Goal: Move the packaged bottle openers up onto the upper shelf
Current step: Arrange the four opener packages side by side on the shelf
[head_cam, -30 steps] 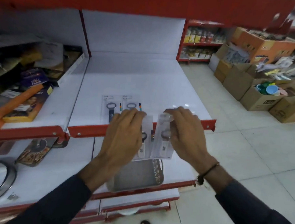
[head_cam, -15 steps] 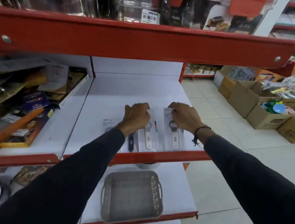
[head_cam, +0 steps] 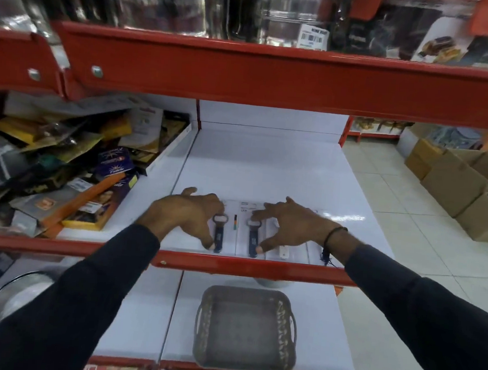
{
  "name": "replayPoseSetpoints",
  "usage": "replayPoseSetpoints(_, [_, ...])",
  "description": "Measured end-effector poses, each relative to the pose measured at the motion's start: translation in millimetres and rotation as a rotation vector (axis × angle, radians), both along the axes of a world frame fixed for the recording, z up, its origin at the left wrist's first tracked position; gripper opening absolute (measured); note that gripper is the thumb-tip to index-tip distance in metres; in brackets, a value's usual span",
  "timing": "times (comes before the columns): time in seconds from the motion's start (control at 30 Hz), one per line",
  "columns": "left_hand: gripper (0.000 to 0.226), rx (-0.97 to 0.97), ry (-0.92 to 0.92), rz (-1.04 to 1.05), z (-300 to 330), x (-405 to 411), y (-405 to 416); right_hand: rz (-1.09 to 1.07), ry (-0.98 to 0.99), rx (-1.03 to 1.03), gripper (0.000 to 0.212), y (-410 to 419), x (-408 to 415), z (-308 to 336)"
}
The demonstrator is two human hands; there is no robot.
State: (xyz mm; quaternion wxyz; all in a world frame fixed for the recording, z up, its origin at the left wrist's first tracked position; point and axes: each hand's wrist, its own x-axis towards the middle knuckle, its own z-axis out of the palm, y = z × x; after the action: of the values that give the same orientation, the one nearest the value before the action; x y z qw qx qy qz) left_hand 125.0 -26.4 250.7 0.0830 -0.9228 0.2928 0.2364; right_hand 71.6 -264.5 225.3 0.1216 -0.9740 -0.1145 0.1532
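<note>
Several packaged bottle openers lie flat in a row near the front edge of the white upper shelf. Two with dark blue handles show between my hands: one and another. A white-handled one lies partly under my right hand. My left hand rests spread over the left end of the row, fingertips touching a pack. My right hand hovers spread over the right packs, thumb tip on the shelf. Neither hand grips anything.
A grey plastic basket sits on the lower shelf below. Piled boxed goods fill the shelf section to the left. A red shelf rail runs overhead with steel containers above. Cardboard boxes stand on the tiled floor at right.
My hands carried two packs from below the shelf edge up onto the upper shelf, laid them down, and have now let go and spread open over the row.
</note>
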Motion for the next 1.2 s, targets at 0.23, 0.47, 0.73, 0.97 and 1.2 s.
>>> replayPoseSetpoints(0.23, [0.099,-0.082,-0.013,0.027,-6.3,-0.3,7.5,-0.011,0.023,-0.021,0.085,6.0,8.5,-7.2])
replayPoseSetpoints(0.47, [0.081,-0.038,-0.039,0.062,-2.7,-0.4,-11.0,-0.008,0.02,-0.034,0.088,6.0,0.1,6.2])
replayPoseSetpoints(0.73, [0.076,-0.225,-0.134,-0.059,-1.7,-10.9,-47.7,-0.135,0.075,0.001,0.096,-38.6,-17.6,17.7])
replayPoseSetpoints(0.97, [0.075,-0.248,-0.097,-0.061,-20.3,-15.3,-58.0,-0.135,0.053,-0.023,0.09,-43.7,-20.8,11.9])
replayPoseSetpoints(1.2, [0.086,-0.248,-0.106,-0.071,-21.1,-12.6,-59.5,-0.103,0.045,-0.026,0.084,-39.7,-17.5,11.7])
